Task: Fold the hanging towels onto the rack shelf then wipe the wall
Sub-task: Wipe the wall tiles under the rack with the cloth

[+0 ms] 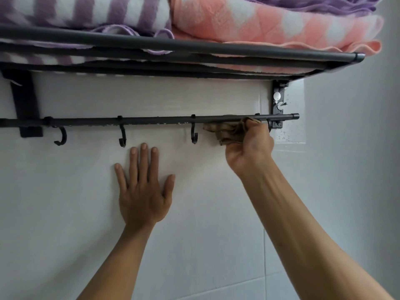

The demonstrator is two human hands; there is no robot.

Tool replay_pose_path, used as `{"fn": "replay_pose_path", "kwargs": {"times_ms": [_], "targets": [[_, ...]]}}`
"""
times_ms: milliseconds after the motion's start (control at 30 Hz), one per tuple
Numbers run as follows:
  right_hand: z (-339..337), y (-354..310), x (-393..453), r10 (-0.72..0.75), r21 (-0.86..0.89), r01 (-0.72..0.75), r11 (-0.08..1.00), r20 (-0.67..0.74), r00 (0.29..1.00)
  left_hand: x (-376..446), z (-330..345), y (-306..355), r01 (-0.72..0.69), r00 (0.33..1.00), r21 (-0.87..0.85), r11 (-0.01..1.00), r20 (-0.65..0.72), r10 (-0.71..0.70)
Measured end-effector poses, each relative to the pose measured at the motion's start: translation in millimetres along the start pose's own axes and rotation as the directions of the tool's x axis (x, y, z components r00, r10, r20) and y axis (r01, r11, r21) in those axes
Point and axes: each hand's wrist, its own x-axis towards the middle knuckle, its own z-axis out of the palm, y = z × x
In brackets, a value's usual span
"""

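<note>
The white tiled wall is being wiped beneath the black metal rack shelf, where the folded purple-striped towel and pink checked towel are already stacked. The crumpled brown cloth could be snagged on the black hook rail, judging by how closely it is crowded. It is gripped by the right hand, fingers curled; the left hand is pressed flat, fingers spread.
</note>
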Motion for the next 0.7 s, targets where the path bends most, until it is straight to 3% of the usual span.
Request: {"fn": "replay_pose_path", "kwargs": {"times_ms": [233,433,700], "targets": [[6,22,-4,0.155,-0.1,-0.148,0.984,0.063,0.986,1,-1,0,0.004,1.0,-0.033,0.999,0.018,-0.004],[-5,5,2,0.042,0.007,-0.042,0.999,-0.025,0.999,-1,1,-1,-0.005,1.0,0.008,1.0,-0.03,0.005],[-1,14,-14,0.043,-0.198,-0.032,0.98,0.052,0.998,0,1,-1,-0.006,1.0,-0.015,1.0,-0.024,0.006]]}}
